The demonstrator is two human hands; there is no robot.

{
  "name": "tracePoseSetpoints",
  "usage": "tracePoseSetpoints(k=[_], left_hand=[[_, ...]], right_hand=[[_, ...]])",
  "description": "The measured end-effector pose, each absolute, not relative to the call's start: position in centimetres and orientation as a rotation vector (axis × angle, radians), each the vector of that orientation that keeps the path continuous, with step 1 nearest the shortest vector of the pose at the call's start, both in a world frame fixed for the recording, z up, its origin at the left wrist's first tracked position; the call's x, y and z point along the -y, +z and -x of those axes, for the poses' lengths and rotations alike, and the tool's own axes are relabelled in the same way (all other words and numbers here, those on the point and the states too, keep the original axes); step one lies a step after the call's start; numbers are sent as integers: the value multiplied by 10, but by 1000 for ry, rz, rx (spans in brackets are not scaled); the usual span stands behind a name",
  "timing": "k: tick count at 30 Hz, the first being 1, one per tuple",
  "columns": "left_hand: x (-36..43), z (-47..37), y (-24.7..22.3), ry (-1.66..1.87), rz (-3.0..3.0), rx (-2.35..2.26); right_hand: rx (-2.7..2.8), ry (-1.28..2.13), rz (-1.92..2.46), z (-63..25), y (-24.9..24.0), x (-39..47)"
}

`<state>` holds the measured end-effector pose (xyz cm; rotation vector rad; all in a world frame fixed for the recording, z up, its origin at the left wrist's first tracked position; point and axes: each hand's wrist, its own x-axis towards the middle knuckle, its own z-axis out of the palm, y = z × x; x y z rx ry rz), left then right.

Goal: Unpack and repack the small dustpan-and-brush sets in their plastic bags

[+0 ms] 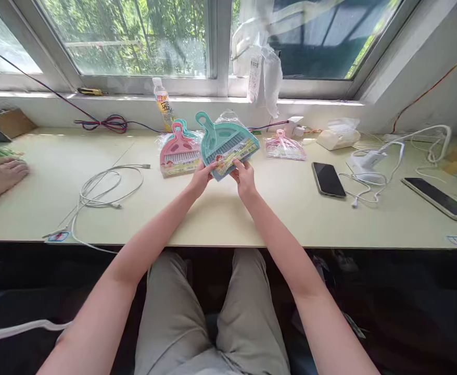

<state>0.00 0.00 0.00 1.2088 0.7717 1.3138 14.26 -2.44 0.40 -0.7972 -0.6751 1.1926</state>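
Note:
A teal dustpan and brush set (228, 138) in clear plastic wrap is tilted up above the table between my two hands. My left hand (202, 177) grips its lower left corner, fingers closed on the edge. At the lower right edge, my right hand (245, 178) pinches the packaging near the yellow label. Just left of it, a pink dustpan set (179, 151) in similar wrap lies with a teal one partly hidden behind. To the right rests a smaller-looking pink dustpan set (285, 146), also wrapped.
A coiled white cable (91, 195) lies on the left, near another person's hand (4, 177). A bottle (163, 104) stands at the back by the window. Rightward are a phone (328, 179), a tissue pack (338, 134), a white charger (367, 164) with cables and a second phone (439, 198).

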Motion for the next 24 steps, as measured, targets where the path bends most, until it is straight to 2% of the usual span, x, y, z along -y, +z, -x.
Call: tracePoseSetpoints(k=[11,24], left_hand=[[20,-1,13,1190,-1429,-816],[21,-1,14,1231,-1365,-815]], right_hand=[[583,1144,873,-146,2,25],[583,1176,906,-144,8,31]])
